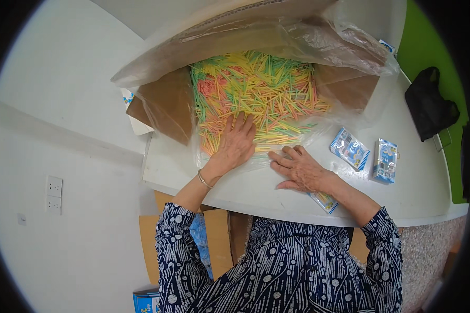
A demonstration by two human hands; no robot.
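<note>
A large heap of thin yellow, green and pink sticks [261, 94] fills a cardboard box lined with a clear plastic bag [224, 41]. My left hand [237, 143] lies palm down at the near edge of the heap, its outstretched fingers touching the sticks. To its right, my right hand [300, 169] is palm down by the near edge of the bag, with fingers apart and thumb out to the side. Its palm is hidden, but no held thing shows. Partly under my right wrist lies a clear and blue packet [325, 202] with yellow sticks visible in it.
On the white table [418, 193], a blue-and-white packet [350, 148] lies right of the heap, beside a small blue-and-white box-shaped pack [385, 160]. A black bag [431, 104] sits at the far right. Open cardboard boxes [219, 240] stand below the table's near edge.
</note>
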